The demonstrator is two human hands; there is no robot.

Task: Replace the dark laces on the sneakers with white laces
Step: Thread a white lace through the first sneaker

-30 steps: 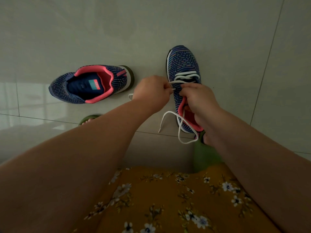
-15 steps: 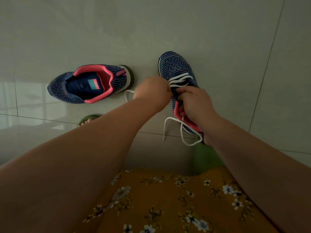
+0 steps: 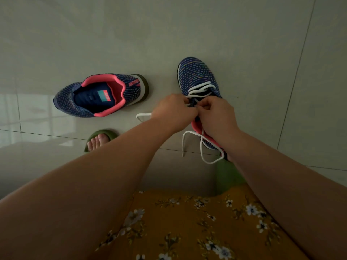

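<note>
A blue knit sneaker with pink lining [image 3: 199,76] points away from me at centre right, with a white lace [image 3: 200,89] crossing its lower eyelets. My left hand [image 3: 173,112] and my right hand [image 3: 217,115] meet over its tongue, fingers curled and pinching the lace at the eyelets. Loose lace ends hang below the shoe's heel and one trails left behind my left wrist. A second matching sneaker [image 3: 101,94] lies to the left with no lace visible in it.
Pale glossy floor tiles [image 3: 169,34] lie all around. My foot in a green slipper [image 3: 100,138] shows below the left sneaker, and another green slipper [image 3: 227,177] sits under the held shoe. My mustard floral dress [image 3: 197,226] fills the bottom.
The right sneaker has shifted down and left and tilted slightly. Both hands have closed in together over its eyelets. The left sneaker has not moved.
</note>
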